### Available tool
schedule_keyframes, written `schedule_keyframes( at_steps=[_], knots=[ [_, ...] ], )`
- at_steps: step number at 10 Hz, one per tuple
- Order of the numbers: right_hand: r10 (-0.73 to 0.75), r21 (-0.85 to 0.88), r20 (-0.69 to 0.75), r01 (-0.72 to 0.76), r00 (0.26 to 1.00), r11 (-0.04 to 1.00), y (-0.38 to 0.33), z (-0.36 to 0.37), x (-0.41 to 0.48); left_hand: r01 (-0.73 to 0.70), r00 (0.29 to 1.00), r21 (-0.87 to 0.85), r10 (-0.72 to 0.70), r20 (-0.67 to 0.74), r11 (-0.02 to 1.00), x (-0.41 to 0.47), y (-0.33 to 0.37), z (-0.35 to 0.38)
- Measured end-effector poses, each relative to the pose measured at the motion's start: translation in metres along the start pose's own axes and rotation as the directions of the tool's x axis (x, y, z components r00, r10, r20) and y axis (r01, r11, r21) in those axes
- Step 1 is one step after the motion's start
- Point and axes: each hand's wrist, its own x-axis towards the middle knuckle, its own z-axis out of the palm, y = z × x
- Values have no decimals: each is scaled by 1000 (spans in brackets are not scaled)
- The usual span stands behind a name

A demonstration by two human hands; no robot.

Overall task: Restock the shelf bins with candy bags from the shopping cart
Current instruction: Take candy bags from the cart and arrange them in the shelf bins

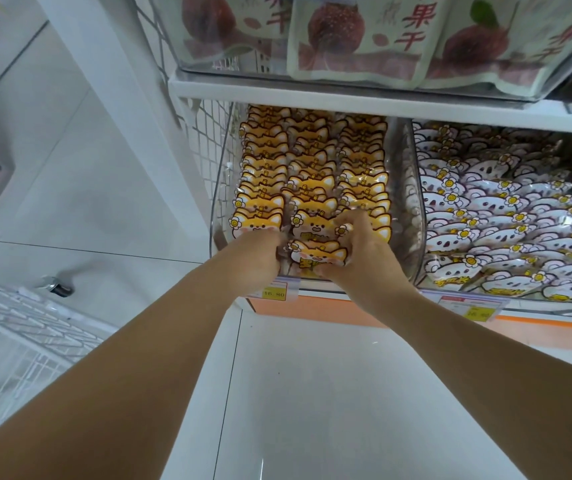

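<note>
from the head view we see two bare arms reaching to the front of a clear bin [221, 202] on the shelf [312, 308]. the left hand [260, 258] curls round the left edge of an orange fox bag [315, 257]. the right hand [359, 252] grips the same bag's right side, fingers [346, 224] bent over its top and thumb beneath. the bag stands upright at the front of the middle row, just inside the bin's front wall, touching the bag behind it. three rows of like bags fill the bin. just right of it sits a second bin [412, 188] packed with white koala bags [506, 220]. a price tag [274, 293] hangs below the left hand. green fruit pouches [364, 39] stand higher up. a white wire cart [18, 323] shows at the lower left.
</note>
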Motion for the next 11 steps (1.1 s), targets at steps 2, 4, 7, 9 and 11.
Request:
schedule_keyframes(
  at_steps=[2, 4, 7, 9, 11],
  knots=[
    [-41, -9, -101, 40, 994, 999, -11, -37, 3, 87, 987, 115, -101, 123, 989, 4, 10, -3],
    [-20, -106, 154, 36, 988, 994, -13, -29, 18, 168, 980, 157, -183, 81, 973, -7, 13, -3],
    [13, -19, -150, -16, 989, 1000, -1, 2, 6, 174, 967, -265, -216, -137, 948, -17, 1, -1],
    [-56, -120, -121, 41, 991, 992, 5, 7, -38, 119, 969, -195, -156, -191, 974, -13, 6, 7],
    [90, -296, 10, -83, 996, 952, -7, 13, 3, 223, 935, -41, -225, -274, 974, 14, 5, 19]
  ],
)
